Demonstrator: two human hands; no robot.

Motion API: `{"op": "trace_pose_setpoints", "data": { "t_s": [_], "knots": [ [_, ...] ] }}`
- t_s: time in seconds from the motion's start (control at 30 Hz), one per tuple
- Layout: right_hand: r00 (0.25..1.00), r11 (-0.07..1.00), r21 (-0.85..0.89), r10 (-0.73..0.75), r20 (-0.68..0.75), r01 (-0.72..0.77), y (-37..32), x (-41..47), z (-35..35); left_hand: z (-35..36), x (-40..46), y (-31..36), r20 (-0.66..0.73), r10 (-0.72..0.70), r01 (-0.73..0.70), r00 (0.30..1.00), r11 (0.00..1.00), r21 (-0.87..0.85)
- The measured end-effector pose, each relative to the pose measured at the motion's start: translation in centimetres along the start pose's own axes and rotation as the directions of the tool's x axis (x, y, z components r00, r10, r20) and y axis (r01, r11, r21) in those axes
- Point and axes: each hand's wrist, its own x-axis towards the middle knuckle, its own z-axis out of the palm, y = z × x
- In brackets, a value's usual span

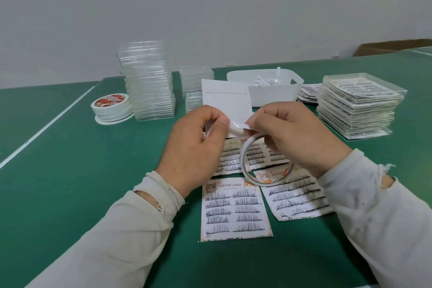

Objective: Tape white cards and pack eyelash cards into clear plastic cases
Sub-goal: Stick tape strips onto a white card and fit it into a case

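The left hand [198, 145] is raised above the green table [93, 182], and its thumb and curled fingers pinch the lower edge of a plain white card [225, 100], which stands almost upright. The right hand [289, 133] pinches the loose end of a thin white tape strip [236, 127] against the same corner of the card; its other fingers are curled, and the narrow ring-shaped roll of white tape [244, 161] hangs under it. If the roll rests on a finger, I cannot tell.

Under the hands lie several printed eyelash cards with black lashes; the nearest eyelash card [235, 210] is flat on the table, near the person. To the far left stands a tall stack of empty clear plastic cases [149, 84], and just left of it a pile of white tape rolls [112, 107]. To the far right is a stack of filled clear cases [357, 105]. Behind the white card is a white plastic tray [273, 93] with paper scraps inside.
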Motion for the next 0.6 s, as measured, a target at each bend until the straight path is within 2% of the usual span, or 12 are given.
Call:
{"op": "trace_pose_setpoints", "data": {
  "t_s": [0.23, 0.4, 0.6],
  "knots": [
    [0.999, 0.992, 0.125, 0.035, -0.021, -0.033, -0.4, -0.1, -1.1, -0.4, 0.3, -0.2, -0.013, -0.114, 0.112, 0.993, 0.988, -0.104],
    [0.999, 0.966, 0.252, 0.053, 0.007, -0.053, -0.9, -0.4, -1.0, -0.5, 0.3, -0.6, 0.029, -0.083, 0.083, 0.996, 0.996, -0.016],
    [0.996, 0.971, 0.231, 0.048, 0.081, -0.066, -0.9, -0.6, -0.7, -0.2, 0.2, -0.1, 0.033, -0.114, 0.118, 0.993, 0.971, -0.208]
  ]
}}
